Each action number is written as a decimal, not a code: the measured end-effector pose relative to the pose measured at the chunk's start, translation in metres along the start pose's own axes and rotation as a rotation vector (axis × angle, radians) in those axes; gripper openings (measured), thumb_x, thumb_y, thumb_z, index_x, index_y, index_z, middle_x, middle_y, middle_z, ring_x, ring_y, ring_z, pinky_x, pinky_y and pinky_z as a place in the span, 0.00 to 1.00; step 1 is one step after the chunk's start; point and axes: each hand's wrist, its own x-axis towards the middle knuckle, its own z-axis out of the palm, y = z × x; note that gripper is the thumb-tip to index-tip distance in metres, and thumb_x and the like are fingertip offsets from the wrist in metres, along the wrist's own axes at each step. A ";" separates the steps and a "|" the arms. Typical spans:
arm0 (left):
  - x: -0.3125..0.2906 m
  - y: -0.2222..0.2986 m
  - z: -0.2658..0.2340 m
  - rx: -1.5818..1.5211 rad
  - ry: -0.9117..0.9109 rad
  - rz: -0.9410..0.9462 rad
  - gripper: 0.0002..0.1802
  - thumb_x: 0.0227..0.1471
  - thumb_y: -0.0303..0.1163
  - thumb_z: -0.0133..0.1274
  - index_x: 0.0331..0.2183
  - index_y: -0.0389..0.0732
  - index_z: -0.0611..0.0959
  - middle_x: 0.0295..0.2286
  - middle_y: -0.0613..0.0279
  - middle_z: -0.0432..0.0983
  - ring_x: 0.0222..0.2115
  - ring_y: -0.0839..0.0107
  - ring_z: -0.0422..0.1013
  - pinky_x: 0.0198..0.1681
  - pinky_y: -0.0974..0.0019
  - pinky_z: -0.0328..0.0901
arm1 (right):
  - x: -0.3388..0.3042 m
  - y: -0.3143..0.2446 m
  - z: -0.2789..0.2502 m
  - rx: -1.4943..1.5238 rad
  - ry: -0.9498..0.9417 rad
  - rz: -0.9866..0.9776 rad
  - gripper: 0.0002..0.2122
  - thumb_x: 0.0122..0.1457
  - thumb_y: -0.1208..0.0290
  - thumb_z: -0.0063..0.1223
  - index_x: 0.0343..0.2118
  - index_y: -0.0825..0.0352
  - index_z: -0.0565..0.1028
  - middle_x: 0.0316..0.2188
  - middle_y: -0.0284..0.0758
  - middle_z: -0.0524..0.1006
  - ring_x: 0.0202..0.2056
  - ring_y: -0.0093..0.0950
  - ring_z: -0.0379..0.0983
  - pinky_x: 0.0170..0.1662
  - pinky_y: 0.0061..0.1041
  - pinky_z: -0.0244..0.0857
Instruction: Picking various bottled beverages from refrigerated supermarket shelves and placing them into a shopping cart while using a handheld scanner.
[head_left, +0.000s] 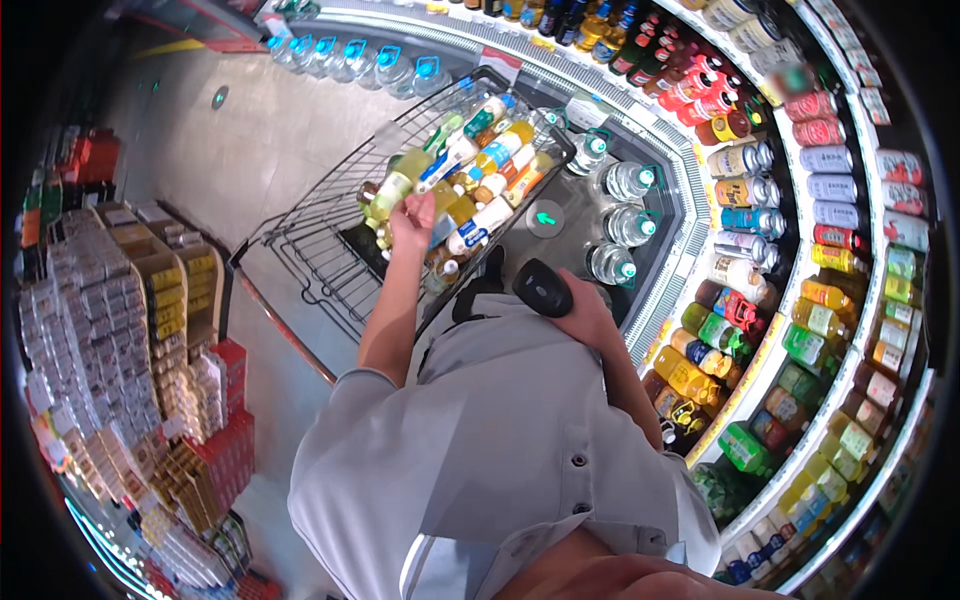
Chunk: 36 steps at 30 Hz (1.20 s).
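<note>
A wire shopping cart (310,235) stands in front of me, heaped with drink bottles in yellow, white, blue and green. My left hand (414,218) reaches over its near side, fingers curled against a bottle with a pale yellow-green label (394,184). That bottle tilts at the left edge of the heap; part of the grip is hidden. A white-labelled bottle (480,226) lies just right of this hand. Close to my waist, my right hand (585,315) is closed round a black handheld scanner (543,288), whose rounded head points toward the cart.
Curved shelves (690,200) of bottles and cans wrap round my right and the far side. Large water jugs (627,181) stand on the low ledge right of the cart, with more jugs (389,68) along the far side. Stacked packaged goods (95,320) rise from the floor at left.
</note>
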 end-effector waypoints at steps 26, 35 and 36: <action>-0.322 -0.499 0.189 1.617 -1.509 -0.379 0.14 0.66 0.42 0.48 0.39 0.41 0.77 0.31 0.63 0.78 0.29 0.71 0.74 0.35 0.67 0.68 | -0.267 0.167 -0.011 0.278 0.858 0.375 0.20 0.46 0.64 0.64 0.43 0.62 0.75 0.38 0.47 0.80 0.44 0.49 0.76 0.47 0.44 0.69; -0.626 -0.708 0.229 1.029 -2.350 0.400 0.20 0.60 0.36 0.59 0.48 0.34 0.74 0.37 0.60 0.77 0.37 0.73 0.72 0.44 0.67 0.67 | -0.336 0.215 -0.012 0.299 1.118 0.416 0.19 0.47 0.63 0.64 0.42 0.62 0.74 0.37 0.47 0.81 0.43 0.50 0.77 0.45 0.46 0.69; -0.655 -0.722 0.232 0.865 -2.363 0.521 0.26 0.59 0.38 0.61 0.51 0.32 0.73 0.38 0.56 0.77 0.39 0.69 0.73 0.47 0.65 0.67 | -0.345 0.219 -0.013 0.288 1.125 0.418 0.19 0.47 0.63 0.64 0.42 0.62 0.74 0.37 0.47 0.81 0.43 0.50 0.77 0.45 0.46 0.69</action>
